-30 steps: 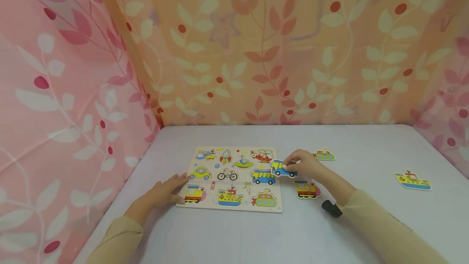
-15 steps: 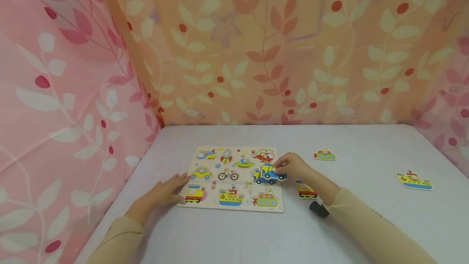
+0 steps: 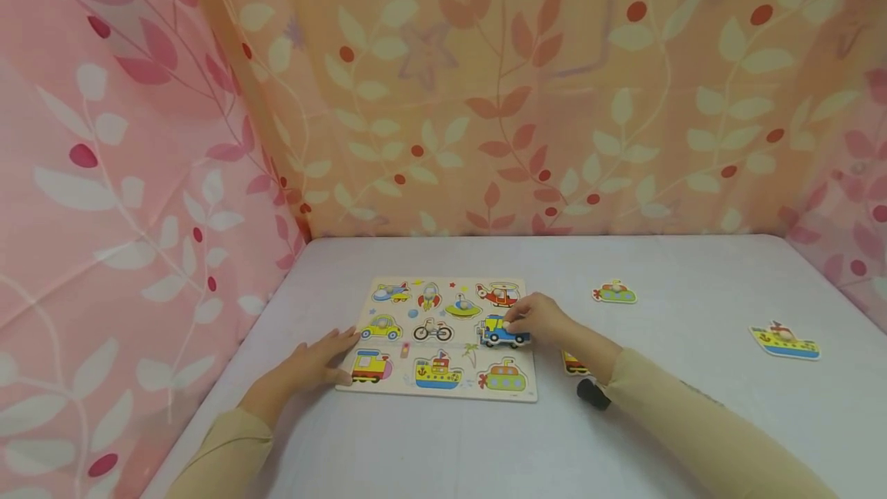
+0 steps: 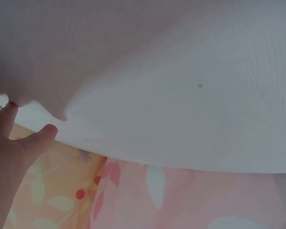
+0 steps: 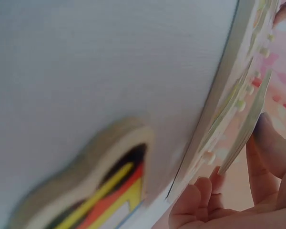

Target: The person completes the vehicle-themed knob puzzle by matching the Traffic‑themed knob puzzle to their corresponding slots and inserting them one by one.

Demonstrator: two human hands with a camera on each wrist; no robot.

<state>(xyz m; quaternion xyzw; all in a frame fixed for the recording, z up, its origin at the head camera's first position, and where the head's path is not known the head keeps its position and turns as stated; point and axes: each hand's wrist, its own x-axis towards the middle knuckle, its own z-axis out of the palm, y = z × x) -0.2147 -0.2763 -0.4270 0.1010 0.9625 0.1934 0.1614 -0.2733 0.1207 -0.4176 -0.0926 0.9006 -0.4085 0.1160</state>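
Note:
On the white table lies a wooden knob puzzle board (image 3: 466, 335) printed with vehicles. My right hand (image 3: 543, 320) pinches a blue and yellow truck-like bus piece (image 3: 500, 336) over the bus picture on the board's right side. The piece overlaps that picture, shifted a little to the right. In the right wrist view, the piece (image 5: 248, 124) is seen edge-on, tilted, with a gap between it and the board. My left hand (image 3: 315, 360) rests at the board's left edge with fingers extended. The left wrist view shows its thumb and fingertips spread.
Right of the board, a train piece (image 3: 574, 363) lies partly hidden under my right forearm. A submarine piece (image 3: 615, 292) lies farther back, and a ship piece (image 3: 786, 341) at far right. A small black object (image 3: 594, 393) sits by my right wrist. Floral curtains (image 3: 443, 98) hang behind.
My right hand has moved left, carrying the bus piece from the board's right edge onto the bus picture. The left hand stays in place.

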